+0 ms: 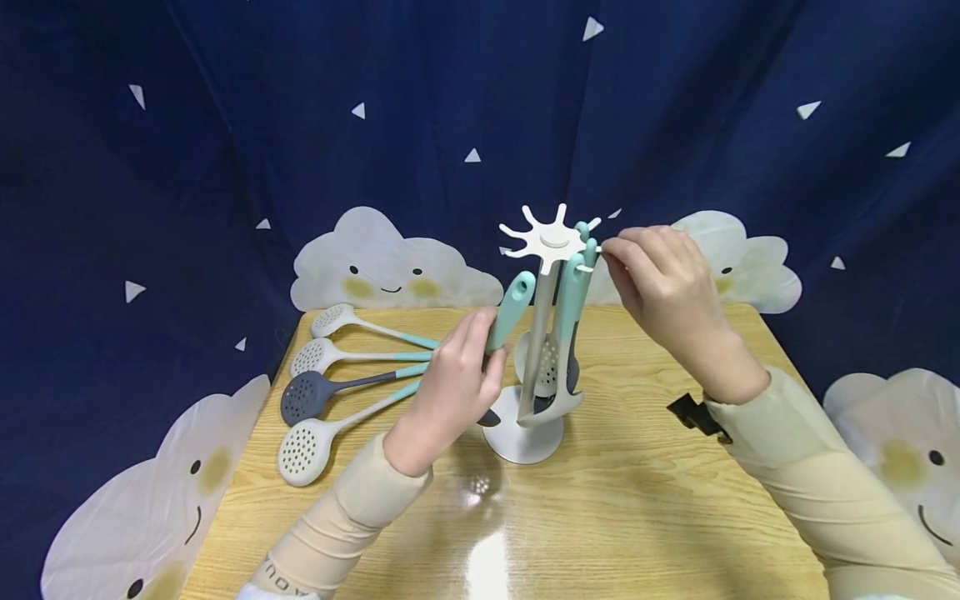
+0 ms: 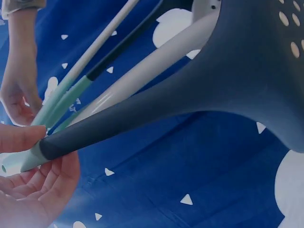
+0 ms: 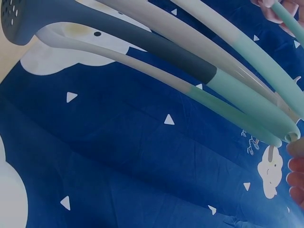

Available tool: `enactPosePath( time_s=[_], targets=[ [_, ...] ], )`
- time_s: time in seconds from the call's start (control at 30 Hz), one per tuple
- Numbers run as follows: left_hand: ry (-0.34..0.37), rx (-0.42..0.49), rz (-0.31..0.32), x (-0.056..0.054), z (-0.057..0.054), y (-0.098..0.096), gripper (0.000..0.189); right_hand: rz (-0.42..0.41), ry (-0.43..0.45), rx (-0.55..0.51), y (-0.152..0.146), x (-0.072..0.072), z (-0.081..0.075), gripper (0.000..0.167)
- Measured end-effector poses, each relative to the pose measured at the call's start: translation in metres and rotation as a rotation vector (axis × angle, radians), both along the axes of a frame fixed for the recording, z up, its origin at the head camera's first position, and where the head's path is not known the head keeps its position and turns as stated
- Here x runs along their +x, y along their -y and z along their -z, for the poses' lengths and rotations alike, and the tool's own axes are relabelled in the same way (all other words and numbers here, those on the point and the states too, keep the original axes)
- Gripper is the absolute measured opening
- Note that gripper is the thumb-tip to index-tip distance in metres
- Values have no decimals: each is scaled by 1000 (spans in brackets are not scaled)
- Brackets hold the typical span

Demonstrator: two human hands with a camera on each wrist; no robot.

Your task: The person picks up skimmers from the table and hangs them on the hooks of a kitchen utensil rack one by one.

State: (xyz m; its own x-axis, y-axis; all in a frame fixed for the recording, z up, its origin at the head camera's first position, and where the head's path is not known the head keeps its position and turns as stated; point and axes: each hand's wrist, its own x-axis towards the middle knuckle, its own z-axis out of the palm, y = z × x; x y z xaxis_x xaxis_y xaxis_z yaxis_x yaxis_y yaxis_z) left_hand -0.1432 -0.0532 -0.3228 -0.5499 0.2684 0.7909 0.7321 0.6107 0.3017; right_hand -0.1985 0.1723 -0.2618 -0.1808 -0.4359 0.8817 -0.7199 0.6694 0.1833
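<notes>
My left hand (image 1: 457, 379) grips the mint handle (image 1: 513, 308) of a slotted utensil, its handle end pointing up. In the left wrist view its dark head (image 2: 256, 61), pierced with holes, spreads wide in front. To its right stands a white utensil rack (image 1: 555, 242) with spoke-like hooks on a post and a round base (image 1: 523, 450). My right hand (image 1: 663, 275) pinches the tip of a right-hand hook, beside the hanging handles. A pale ladle (image 1: 558, 407), a white perforated skimmer (image 1: 546, 367) and a dark slotted utensil (image 3: 142, 40) hang there.
Several skimmers lie fanned on the left of the wooden table (image 1: 637, 508), among them a white one (image 1: 303, 450) and a dark one (image 1: 302, 398). My left hand covers their handle ends. A dark blue curtain (image 1: 420, 75) with white clouds stands behind.
</notes>
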Motion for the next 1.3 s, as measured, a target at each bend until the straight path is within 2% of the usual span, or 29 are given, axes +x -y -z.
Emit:
enactPosePath(
  time_s=[0.27,0.57,1.3],
  targets=[
    [-3,-13,-15,4,-5,-5,33,-2,-4,-3,0,0,0,20],
    [38,-28,-18,5,-9,-10,31,-4,0,-7,0,-1,0,19],
    [71,-5,-44,-1,-3,-21,33,2,10,1,0,1,0,19]
  ],
)
